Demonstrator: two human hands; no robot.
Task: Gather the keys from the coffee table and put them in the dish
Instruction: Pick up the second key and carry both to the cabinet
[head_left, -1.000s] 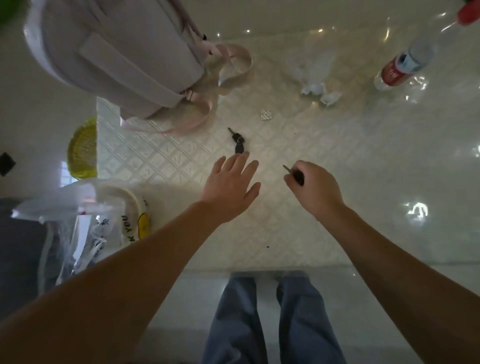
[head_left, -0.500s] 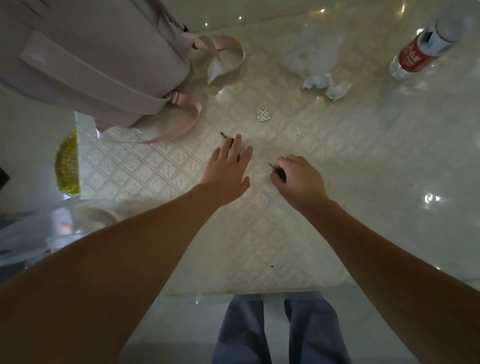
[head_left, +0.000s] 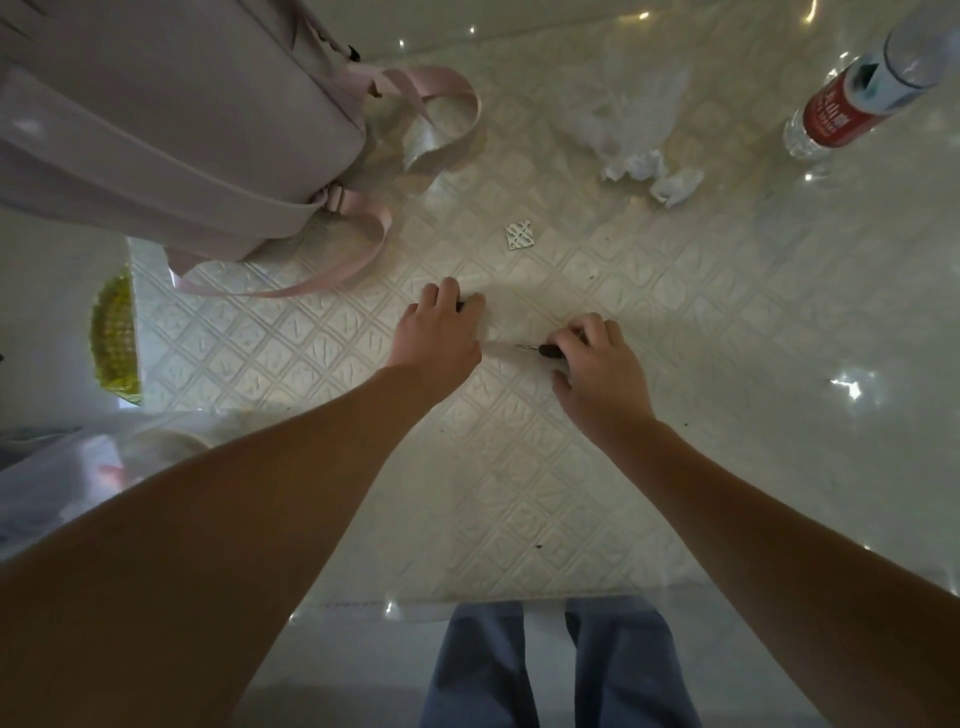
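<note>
Our left hand (head_left: 439, 332), which a second ago hovered flat and open short of the second key, has now come down over it and curled; the grip looks narrow, fingers bunched on the desk (head_left: 519, 467), with only a dark sliver (head_left: 460, 306) showing at the fingertips, so we cannot tell for sure that this key is held. Our right hand (head_left: 597, 369) has stayed closed on the first key (head_left: 540, 349), its black head pinched in the grip and its metal blade poking out toward the left hand. We judge that both keys are now nearly gathered, and the carry to the dish comes next. A yellow ribbed object (head_left: 111, 338), possibly the dish, sits well to the left of the left grip, at the desk's edge. Beyond that grip stands a pale backpack (head_left: 171, 119), its pink strap (head_left: 332, 270) looping close by. A small patterned square (head_left: 519, 235) lies just past both grips, with crumpled tissue (head_left: 654, 174) and a red-labelled bottle (head_left: 852, 98) farther off to the right. The strap could snag a leftward carry.
</note>
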